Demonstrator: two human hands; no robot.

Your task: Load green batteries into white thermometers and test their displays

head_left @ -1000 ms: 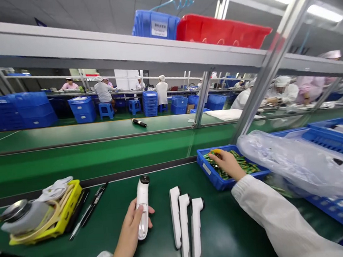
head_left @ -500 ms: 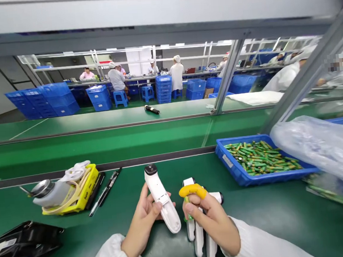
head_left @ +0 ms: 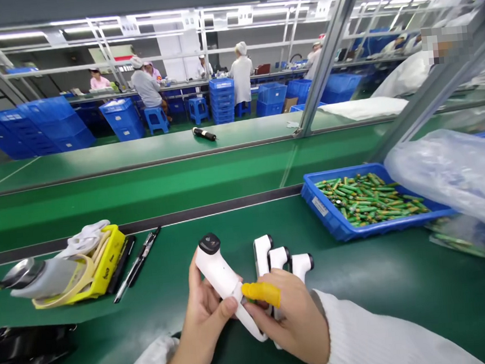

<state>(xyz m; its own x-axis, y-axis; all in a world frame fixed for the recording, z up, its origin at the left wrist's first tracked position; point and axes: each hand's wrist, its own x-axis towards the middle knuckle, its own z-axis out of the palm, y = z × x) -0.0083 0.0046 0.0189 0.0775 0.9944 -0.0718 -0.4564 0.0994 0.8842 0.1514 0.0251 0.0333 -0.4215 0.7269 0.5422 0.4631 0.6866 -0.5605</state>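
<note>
My left hand (head_left: 209, 309) is wrapped round a white infrared thermometer (head_left: 220, 274) with a black end cap, tilted with its cap up and to the left. Its handle shows an open hollow. At that hollow is my right hand (head_left: 291, 311), a yellow finger cot on its index finger, pinching a green battery (head_left: 252, 301) mostly hidden by finger and thumb. Whether the battery is seated inside cannot be seen. Behind my right hand lie several more white thermometers (head_left: 262, 253), partly covered by it.
A blue tray (head_left: 344, 232) of green batteries stands at the right, beside a clear plastic bag (head_left: 449, 169). To the left are a yellow box (head_left: 110, 256) with a bottle, pens (head_left: 137, 266) and a black bag (head_left: 24, 354). A metal post (head_left: 326, 67) rises beyond the bench.
My right hand has moved left with the battery, from beside the thermometer to its handle hollow. The thermometer is tilted more, and the camera view has dipped.
</note>
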